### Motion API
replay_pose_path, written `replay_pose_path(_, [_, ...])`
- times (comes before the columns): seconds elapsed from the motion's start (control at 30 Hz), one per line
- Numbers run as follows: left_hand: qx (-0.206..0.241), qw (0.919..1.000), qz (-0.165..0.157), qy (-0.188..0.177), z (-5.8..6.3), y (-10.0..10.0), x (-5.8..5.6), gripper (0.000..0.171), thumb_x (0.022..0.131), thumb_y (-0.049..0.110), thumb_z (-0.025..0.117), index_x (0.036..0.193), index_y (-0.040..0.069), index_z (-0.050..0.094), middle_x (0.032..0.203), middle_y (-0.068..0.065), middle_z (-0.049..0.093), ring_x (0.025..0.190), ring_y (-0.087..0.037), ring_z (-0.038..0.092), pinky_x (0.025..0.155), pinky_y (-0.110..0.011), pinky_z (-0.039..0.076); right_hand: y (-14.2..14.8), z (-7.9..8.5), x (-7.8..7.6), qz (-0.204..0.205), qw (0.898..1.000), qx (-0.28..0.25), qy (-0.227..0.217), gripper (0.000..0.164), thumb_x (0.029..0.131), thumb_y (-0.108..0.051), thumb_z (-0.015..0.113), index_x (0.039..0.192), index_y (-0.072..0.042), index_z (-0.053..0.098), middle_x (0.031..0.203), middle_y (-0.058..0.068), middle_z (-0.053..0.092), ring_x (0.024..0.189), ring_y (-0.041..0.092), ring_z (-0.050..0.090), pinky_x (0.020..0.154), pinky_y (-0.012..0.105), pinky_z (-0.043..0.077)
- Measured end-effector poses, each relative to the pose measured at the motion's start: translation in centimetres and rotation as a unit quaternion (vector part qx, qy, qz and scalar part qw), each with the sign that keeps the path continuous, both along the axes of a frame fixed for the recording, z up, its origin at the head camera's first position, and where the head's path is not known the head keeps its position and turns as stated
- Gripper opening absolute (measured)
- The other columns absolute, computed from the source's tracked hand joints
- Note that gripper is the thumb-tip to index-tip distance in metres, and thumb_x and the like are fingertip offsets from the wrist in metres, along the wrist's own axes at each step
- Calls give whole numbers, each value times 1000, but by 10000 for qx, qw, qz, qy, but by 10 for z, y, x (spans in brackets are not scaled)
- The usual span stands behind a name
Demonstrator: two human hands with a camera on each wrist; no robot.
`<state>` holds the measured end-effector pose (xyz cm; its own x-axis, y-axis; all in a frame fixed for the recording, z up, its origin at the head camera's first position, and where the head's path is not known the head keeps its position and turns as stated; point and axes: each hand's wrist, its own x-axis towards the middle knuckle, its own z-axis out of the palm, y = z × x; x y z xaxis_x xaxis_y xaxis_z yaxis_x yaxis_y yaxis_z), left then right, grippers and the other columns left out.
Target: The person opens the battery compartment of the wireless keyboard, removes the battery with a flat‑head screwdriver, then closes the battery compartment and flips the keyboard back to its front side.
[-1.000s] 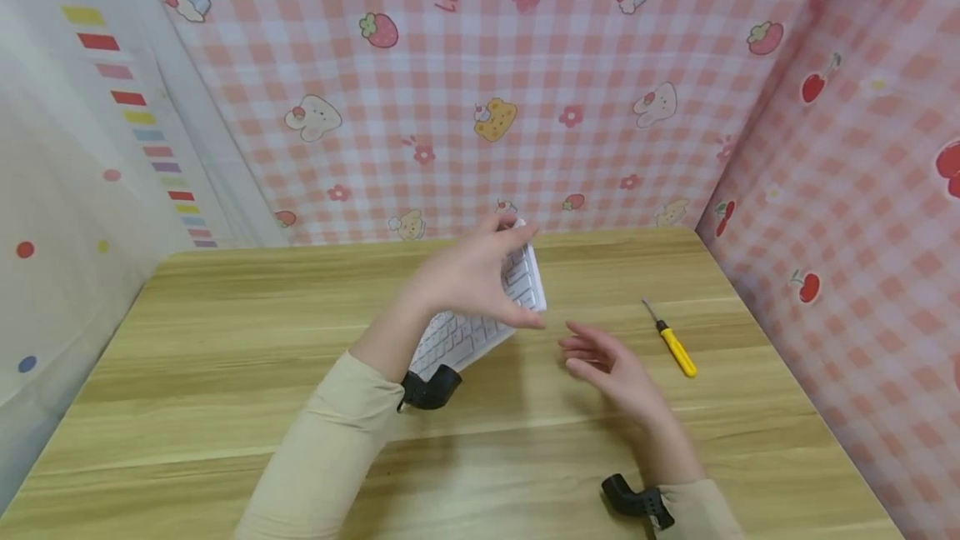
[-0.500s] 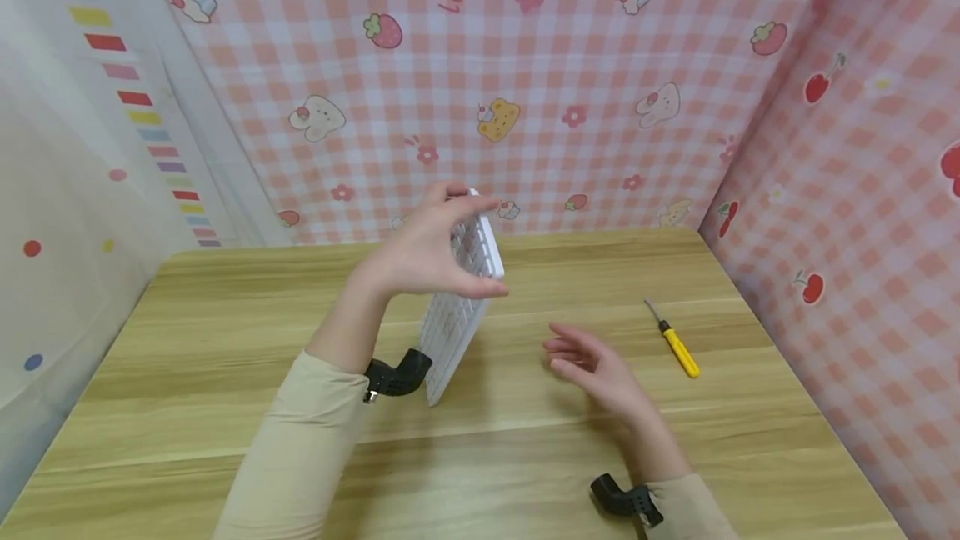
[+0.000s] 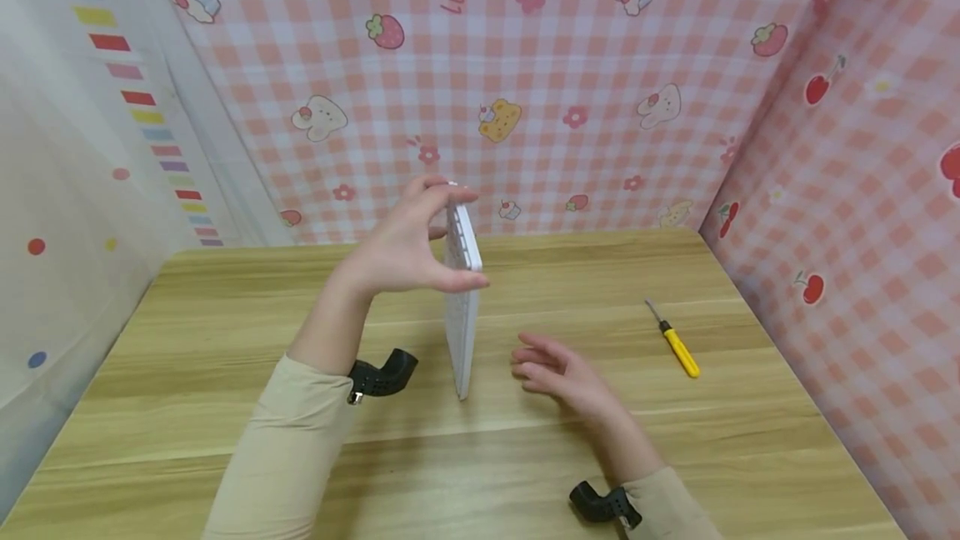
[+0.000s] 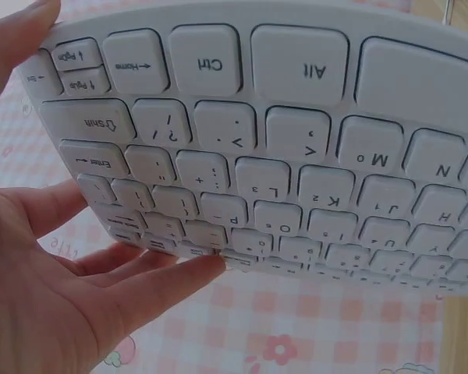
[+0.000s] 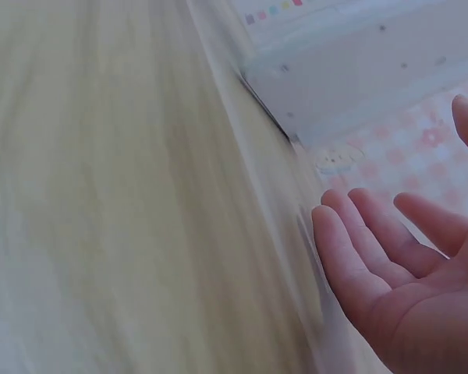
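A white keyboard (image 3: 462,323) is held up nearly on edge over the table's middle, its keys facing left. My left hand (image 3: 397,247) grips its far end, thumb on one long edge and fingers at the other. In the left wrist view the key face (image 4: 296,74) fills most of the picture, with that hand (image 4: 70,304) at its corner. My right hand (image 3: 566,382) is right of the keyboard, apart from it, fingers loosely bent and holding nothing. The right wrist view shows the plain underside (image 5: 359,82) with small dark dots. Whether the keyboard's near end touches the table is unclear.
A screwdriver (image 3: 677,348) with a yellow handle lies at the right of the wooden table (image 3: 225,407). Pink checked cloth (image 3: 570,40) hangs along the back and right side, and a whitish cloth (image 3: 67,290) on the left.
My left hand has moved left and raised the keyboard, turning it from key face up, slanted, to nearly edge-on. My right hand has shifted left toward it.
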<state>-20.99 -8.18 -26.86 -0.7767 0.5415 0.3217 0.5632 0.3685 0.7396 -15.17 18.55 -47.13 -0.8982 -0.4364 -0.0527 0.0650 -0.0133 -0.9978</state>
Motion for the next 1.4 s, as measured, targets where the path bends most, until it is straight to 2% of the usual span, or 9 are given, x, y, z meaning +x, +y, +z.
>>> replay_pose_path(0.23, [699,9975,-104,33,-6,-6,-1,89,63,15,94,139,2,50,141,-15,34,131,-28,40,100,-37,47,-12,-5,1,101,9997,-189,-155,68,97,-8,62,151,9,24,144,37,39,128,47,47,98,40,48])
replay_pose_path(0.43, [1334,9905,-331,37,-12,-12,-3,85,64,2,90,139,-1,50,143,-16,33,130,-27,41,99,-35,48,-17,-6,2,-2,9963,-617,-593,70,100,-12,59,153,7,18,148,38,31,130,46,46,101,43,46])
replay_pose_path(0.67, [1547,9862,-529,280,-17,-14,-3,86,64,2,88,140,-2,49,144,-17,34,128,-27,43,99,-39,48,-21,-3,1,75,9902,-1010,-957,73,103,-20,54,155,5,8,149,38,29,131,41,46,102,45,45])
replay_pose_path(0.77, [1681,9833,-653,262,-19,-17,-3,85,65,-1,86,141,-3,48,145,-19,33,127,-28,44,100,-44,47,-22,-3,0,-31,9904,-927,-1029,71,104,-20,53,155,5,10,147,37,35,126,37,52,99,43,47])
replay_pose_path(0.93, [1707,9832,-641,93,-24,-28,-2,85,67,-7,82,143,-4,45,147,-17,33,126,-28,44,101,-50,45,-19,-5,0,-278,9932,-635,-935,69,104,-19,53,152,11,14,143,38,39,118,30,57,95,39,50])
replay_pose_path(1.03, [1706,9833,-636,48,-27,-35,-1,87,67,-11,81,144,-4,43,146,-15,35,124,-26,45,101,-46,46,-18,-5,-1,-454,9943,-478,-840,69,102,-18,56,149,15,17,143,39,38,116,29,58,95,38,51])
replay_pose_path(1.23, [1959,9773,-802,31,-36,-50,1,89,65,-20,77,145,-10,38,146,-21,37,124,-26,45,101,-39,47,-19,-5,-1,-919,9930,-129,-728,61,100,-9,58,145,18,27,138,37,43,110,25,59,91,36,53])
replay_pose_path(1.4, [2074,9747,-824,-150,-46,-65,3,91,66,-23,75,147,-9,36,150,-24,36,129,-25,44,102,-35,45,-20,-4,-1,-1385,9885,196,-584,54,95,-2,61,141,16,38,135,33,50,103,19,60,79,26,55])
